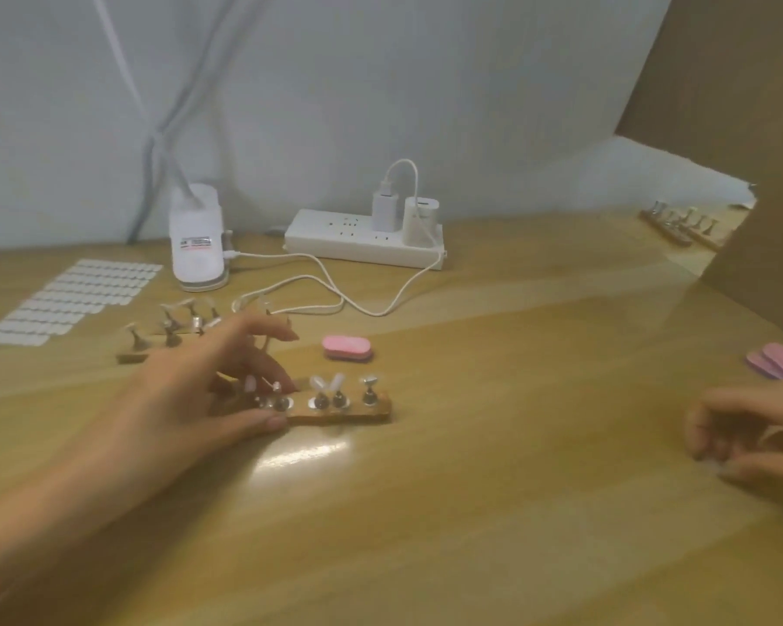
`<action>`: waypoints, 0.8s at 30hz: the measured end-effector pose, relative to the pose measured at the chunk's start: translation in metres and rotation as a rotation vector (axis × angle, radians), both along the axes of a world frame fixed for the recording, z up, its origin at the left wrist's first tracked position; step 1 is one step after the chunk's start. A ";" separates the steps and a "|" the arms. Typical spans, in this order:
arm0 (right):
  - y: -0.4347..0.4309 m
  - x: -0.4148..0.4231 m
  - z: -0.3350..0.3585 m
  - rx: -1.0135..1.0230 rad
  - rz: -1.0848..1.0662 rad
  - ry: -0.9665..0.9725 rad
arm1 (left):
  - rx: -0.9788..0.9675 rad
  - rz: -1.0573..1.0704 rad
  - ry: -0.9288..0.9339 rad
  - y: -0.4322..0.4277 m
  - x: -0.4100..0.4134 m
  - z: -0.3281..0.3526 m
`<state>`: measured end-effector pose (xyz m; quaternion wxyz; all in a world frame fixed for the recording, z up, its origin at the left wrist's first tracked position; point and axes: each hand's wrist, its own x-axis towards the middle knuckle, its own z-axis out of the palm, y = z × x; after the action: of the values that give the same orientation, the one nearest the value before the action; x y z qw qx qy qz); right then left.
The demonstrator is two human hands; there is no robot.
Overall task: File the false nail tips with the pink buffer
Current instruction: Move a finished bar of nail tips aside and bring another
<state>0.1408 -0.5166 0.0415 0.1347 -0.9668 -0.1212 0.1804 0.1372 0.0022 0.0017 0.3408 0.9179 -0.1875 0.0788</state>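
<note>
A: Pink buffer (pixel 348 347) — where?

B: Mid-frame, flat on the surface (pixel 471 512), just past the wooden nail stand (pixel 342 411). Long axis roughly left-right across the frame, slightly tilted. Untouched, nothing on it.

A: Nearer which hand?

B: Left hand (pixel 209 386), by far. Up and right of its fingertips (pixel 290 335), near, not touching. Right hand (pixel 751 433) well apart at the right edge, lower.

A: Left hand's state?

B: Busy on the left end of the stand: thumb against the front edge, fingers spread over the pegs and false nail tips (pixel 328 381). Apart, not clamped on any one tip as far as visible; blur in the way.

A: Right?

B: Fingers curled in together, maybe pinching sth small. Too blurry, can't tell.

A: So, next move?

B: Prob. right hand across toward mid-frame, gripping the buffer by its long sides, w/ left steadying the stand. More pink buffers (pixel 780 363) at the right edge, much closer to the right hand — also an option.
</note>
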 end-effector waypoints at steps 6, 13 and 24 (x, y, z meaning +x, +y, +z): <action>0.143 0.034 0.010 0.206 0.254 -0.118 | -0.101 0.048 0.046 0.007 -0.023 0.014; 0.265 0.045 -0.006 0.508 0.590 -0.769 | -0.296 0.108 0.081 0.035 -0.046 0.011; 0.242 0.034 -0.005 0.508 0.519 -0.646 | -0.294 0.124 0.082 0.027 -0.039 0.015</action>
<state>0.1751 -0.2748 0.0368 0.2724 -0.8477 -0.4342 -0.1367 0.0985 0.0288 0.0166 0.4731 0.8705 -0.1031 0.0888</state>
